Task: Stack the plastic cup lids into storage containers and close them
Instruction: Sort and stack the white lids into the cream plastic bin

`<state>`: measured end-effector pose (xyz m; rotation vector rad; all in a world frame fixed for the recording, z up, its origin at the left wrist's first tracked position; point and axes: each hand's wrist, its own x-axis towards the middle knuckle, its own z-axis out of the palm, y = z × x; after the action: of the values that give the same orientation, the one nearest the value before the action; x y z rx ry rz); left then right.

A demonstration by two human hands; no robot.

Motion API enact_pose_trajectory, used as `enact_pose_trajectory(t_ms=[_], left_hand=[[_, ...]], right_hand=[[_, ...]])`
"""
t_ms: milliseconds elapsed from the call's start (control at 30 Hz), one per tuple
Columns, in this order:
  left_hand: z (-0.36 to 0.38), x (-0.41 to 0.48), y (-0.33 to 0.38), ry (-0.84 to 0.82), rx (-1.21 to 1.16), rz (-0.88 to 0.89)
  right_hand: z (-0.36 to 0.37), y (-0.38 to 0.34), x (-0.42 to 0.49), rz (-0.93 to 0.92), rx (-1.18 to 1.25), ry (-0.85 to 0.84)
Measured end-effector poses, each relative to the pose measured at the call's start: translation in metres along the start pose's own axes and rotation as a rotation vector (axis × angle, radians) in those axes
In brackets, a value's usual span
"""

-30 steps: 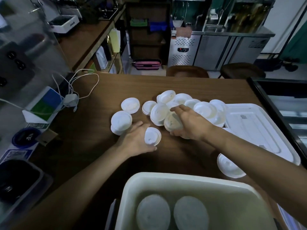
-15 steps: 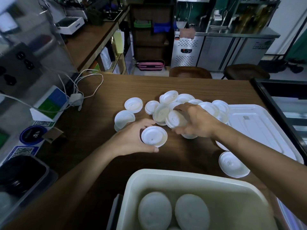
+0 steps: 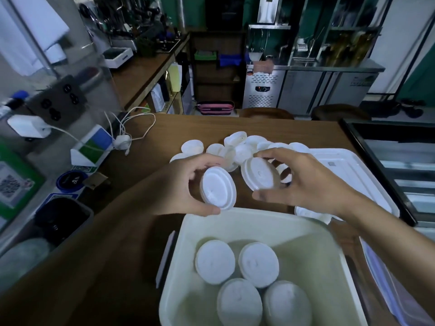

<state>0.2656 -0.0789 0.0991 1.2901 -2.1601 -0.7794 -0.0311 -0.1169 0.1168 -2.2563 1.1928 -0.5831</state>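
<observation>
Two cup lids hang side by side, not quite touching, just past the far rim of the storage container (image 3: pixel 259 217). The left hand (image 3: pixel 186 184) curls thumb and fingers round the left lid (image 3: pixel 217 188); the right hand (image 3: pixel 308 182) clasps the tilted right lid (image 3: pixel 259 177). Four lid stacks (image 3: pixel 214 261) sit inside the container.

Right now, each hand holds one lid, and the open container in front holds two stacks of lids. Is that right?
Not quite. The head view shows four stacks of lids in the open container, not two. The rest stands: the left hand holds one lid and the right hand another lid.
</observation>
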Motion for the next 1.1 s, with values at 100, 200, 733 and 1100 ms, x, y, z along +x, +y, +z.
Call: enact_pose_trajectory(t_ms=[100,200,733,1100], left_hand=[[0.003,-0.016,0.017,-0.071,0.016,0.046],[0.008,-0.029,0.031,-0.117,0.017,0.046],[0.073,-0.045,0.043,-0.363,0.552,-0.155],[0.086,-0.04,0.032,-0.471,0.639,-0.191]], right_hand=[[-0.003,-0.012,-0.031,-0.022,0.042,-0.028],[-0.001,-0.017,-0.053,-0.062,0.051,-0.057],[0.048,-0.008,-0.084,0.045,-0.466,-0.419],[0.07,0.0,-0.079,0.003,-0.643,-0.528]])
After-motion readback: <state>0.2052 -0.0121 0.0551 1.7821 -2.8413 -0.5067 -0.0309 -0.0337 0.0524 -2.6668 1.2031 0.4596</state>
